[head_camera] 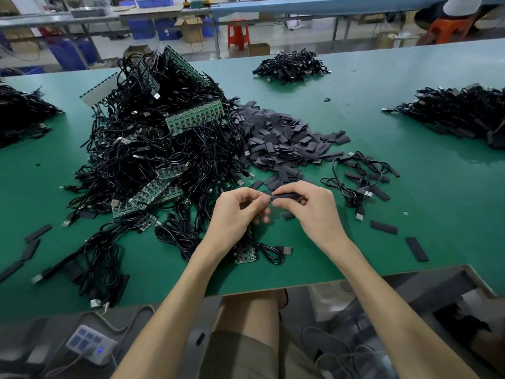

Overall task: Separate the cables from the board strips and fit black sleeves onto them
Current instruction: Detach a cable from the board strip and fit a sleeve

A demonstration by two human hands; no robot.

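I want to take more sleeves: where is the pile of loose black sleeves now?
In the head view, the sleeve pile lies mid-table, against the right side of the big cable heap, beyond the right hand.

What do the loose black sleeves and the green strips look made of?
Black sleeves: matte, flattened soft tubing, probably heat-shrink plastic; they lie flat without shine. Green strips: rigid circuit board, likely fibreglass laminate; they stay straight, with repeating circuit patterns.

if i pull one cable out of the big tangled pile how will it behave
Probably floppy: cables in the big pile lie in loose loops. Likely to snag and drag neighbours, being heavily tangled. A board strip may come along too.
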